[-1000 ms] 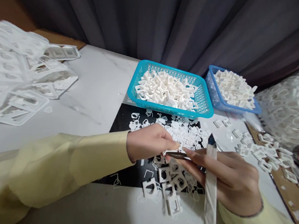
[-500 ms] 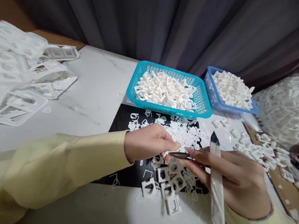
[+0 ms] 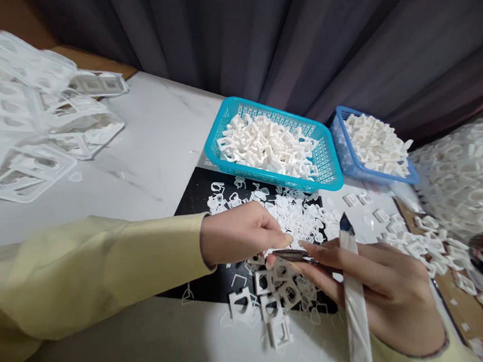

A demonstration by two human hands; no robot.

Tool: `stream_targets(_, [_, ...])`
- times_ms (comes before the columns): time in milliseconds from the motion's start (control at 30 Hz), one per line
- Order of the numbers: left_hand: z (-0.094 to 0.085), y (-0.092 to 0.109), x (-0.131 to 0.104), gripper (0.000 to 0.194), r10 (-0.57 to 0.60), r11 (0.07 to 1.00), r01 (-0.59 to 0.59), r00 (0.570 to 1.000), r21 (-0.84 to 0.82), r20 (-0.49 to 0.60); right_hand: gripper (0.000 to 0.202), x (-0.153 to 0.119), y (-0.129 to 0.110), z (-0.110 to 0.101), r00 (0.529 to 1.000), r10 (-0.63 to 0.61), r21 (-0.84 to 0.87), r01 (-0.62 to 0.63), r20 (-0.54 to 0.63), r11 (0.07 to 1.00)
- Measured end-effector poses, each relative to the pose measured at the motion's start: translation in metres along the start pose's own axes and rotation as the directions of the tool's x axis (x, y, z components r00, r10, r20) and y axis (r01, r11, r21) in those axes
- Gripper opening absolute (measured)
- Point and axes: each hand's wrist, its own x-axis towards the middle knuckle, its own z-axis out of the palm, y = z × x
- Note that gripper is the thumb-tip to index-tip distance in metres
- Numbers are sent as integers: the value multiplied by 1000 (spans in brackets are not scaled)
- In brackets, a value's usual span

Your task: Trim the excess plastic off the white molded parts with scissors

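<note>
My left hand [image 3: 245, 231] is closed in a pinch on a small white plastic piece [image 3: 268, 253], mostly covered by the thumb and fingers. In my right hand [image 3: 396, 293] is a slim dark metal tool [image 3: 292, 255], its tip against that piece. A long white-wrapped bar [image 3: 356, 315] with a dark blue pointed end crosses the right hand's fingers; whether it is part of the tool I cannot tell. Beneath the hands, white square frames with round openings [image 3: 270, 307] and thin white scraps [image 3: 297, 217] lie on a black mat [image 3: 192, 205].
Behind the mat stands a turquoise basket [image 3: 213, 145] of white pieces, with a blue basket [image 3: 352, 168] of them beside it. Loose pieces [image 3: 414, 241] and a bulging clear bag [image 3: 470, 178] are at right. White moulded sheets [image 3: 19, 111] pile up at left. A dark curtain [image 3: 237, 34] hangs behind.
The white-wrapped bar's lower end has swung slightly right as my right hand turned a little. My left hand keeps its pinch, almost in the same place.
</note>
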Motion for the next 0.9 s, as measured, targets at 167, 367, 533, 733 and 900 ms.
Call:
stream_targets(167, [1, 0, 0, 36, -16, 1000, 16, 1000, 6, -6, 8, 1, 1, 1, 1000, -10, -1, 10, 5, 1000])
stream_targets(367, [3, -1, 1, 35, -33, 999, 33, 999, -9, 7, 9, -1, 2, 2, 1000, -12, 20, 11, 9, 1000])
stream_targets(533, [3, -4, 3, 35, -30, 999, 30, 1000, -20, 9, 6, -1, 0, 3, 999, -6, -5, 6, 38, 1000])
stream_targets(733, [3, -7, 6, 35, -31, 999, 31, 1000, -25, -3, 5, -2, -2, 4, 999, -16, -58, 18, 46, 998])
stream_targets(900, [4, -8, 7, 35, -39, 998, 38, 999, -42, -19, 14, -5, -1, 8, 998, -59, -60, 59, 12, 996])
